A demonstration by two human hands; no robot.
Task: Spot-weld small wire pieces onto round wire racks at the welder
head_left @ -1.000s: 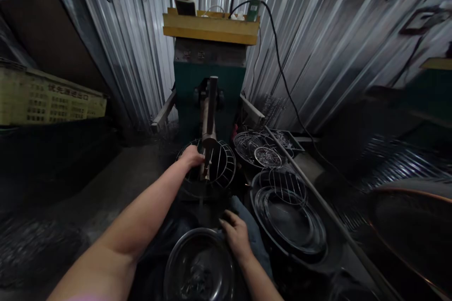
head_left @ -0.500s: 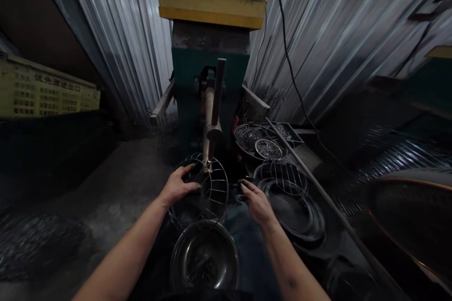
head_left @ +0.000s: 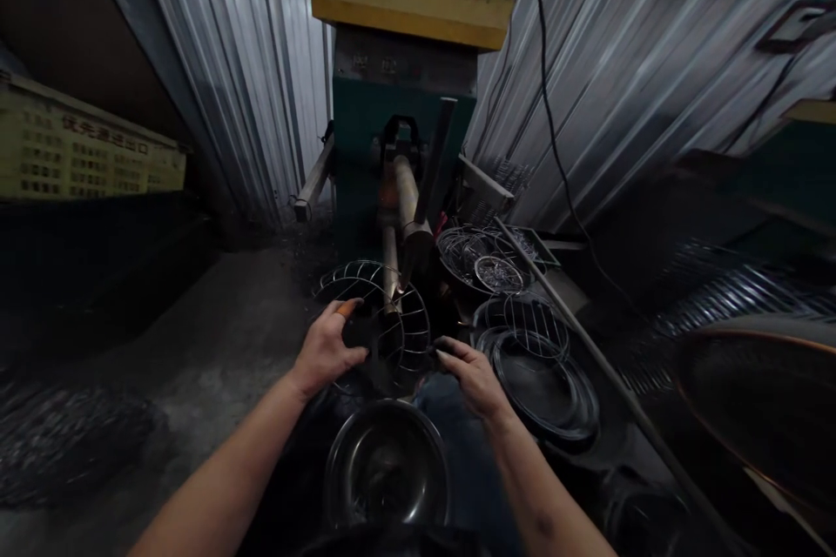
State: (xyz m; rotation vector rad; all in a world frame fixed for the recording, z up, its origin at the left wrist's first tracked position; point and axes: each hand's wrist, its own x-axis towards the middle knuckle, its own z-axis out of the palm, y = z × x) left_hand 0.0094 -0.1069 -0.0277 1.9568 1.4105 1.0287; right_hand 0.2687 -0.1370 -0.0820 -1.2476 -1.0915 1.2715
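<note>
A round wire frame point(head_left: 413, 318) sits at the metal electrode arms point(head_left: 392, 265) of a green machine point(head_left: 359, 122). At the frame's left side is my left hand point(head_left: 326, 348), thumb and forefinger apart around its rim area; whether they touch the wire is hard to tell. My right hand point(head_left: 470, 372) is at the frame's right edge, thumb and fingers pinched together on something too small and dark to name. Below the frame, between my forearms, stands a shiny steel bowl point(head_left: 388, 470) with small dark bits in it.
Right of my right hand lie wire rings point(head_left: 581, 405) and a wire grid point(head_left: 532, 331). Behind them is a pan of wire pieces point(head_left: 457, 257). A long bar point(head_left: 614, 379) slants along the right. Far left stands a yellow crate point(head_left: 97, 152); a large round tray point(head_left: 758, 392) is far right.
The wire frame has turned and shifted against the electrode arms. My right hand's fingers have moved slightly left to the frame's edge. The view has shifted a little, and fewer bits show in the bowl.
</note>
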